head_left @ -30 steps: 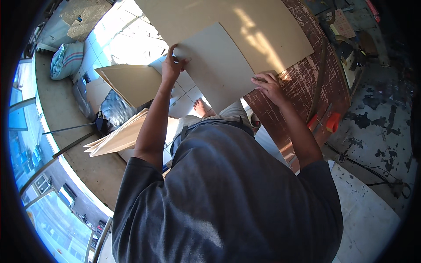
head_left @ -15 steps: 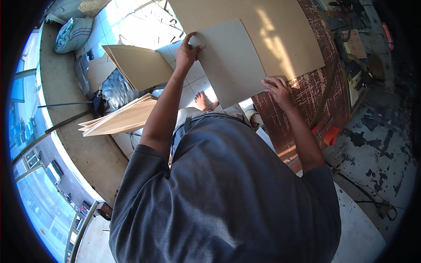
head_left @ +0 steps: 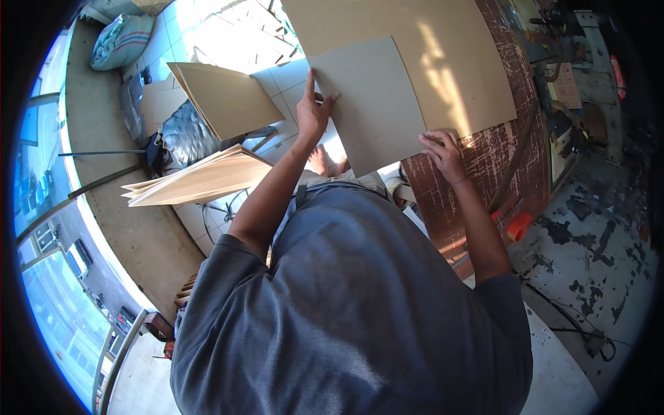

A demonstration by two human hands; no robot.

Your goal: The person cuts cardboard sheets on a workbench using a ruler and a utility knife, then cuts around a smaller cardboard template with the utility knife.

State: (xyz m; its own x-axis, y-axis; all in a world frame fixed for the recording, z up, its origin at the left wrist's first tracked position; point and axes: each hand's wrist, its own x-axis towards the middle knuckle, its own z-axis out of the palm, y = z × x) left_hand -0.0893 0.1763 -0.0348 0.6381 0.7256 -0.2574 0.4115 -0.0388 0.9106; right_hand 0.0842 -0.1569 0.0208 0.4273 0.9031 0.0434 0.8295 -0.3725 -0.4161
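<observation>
I hold a square grey-beige tile (head_left: 377, 104) in front of me with both hands. My left hand (head_left: 312, 111) grips its left edge, fingers pointing up. On the tile's lower right corner my right hand (head_left: 443, 153) is clamped. The tile lies over a larger beige board (head_left: 456, 62) that rests on a worn reddish-brown table (head_left: 484, 173). My grey shirt fills the lower half of the view and hides what is below my arms.
A stack of tan boards (head_left: 200, 181) leans at my left, with another tile (head_left: 225, 100) propped behind it. A sack (head_left: 124, 41) lies at the upper left. An orange cup-like object (head_left: 519, 225) sits on the stained floor at right, near cables.
The tile and both hands have shifted right and slightly down in view; my left hand slid from the tile's top left corner down along its left edge.
</observation>
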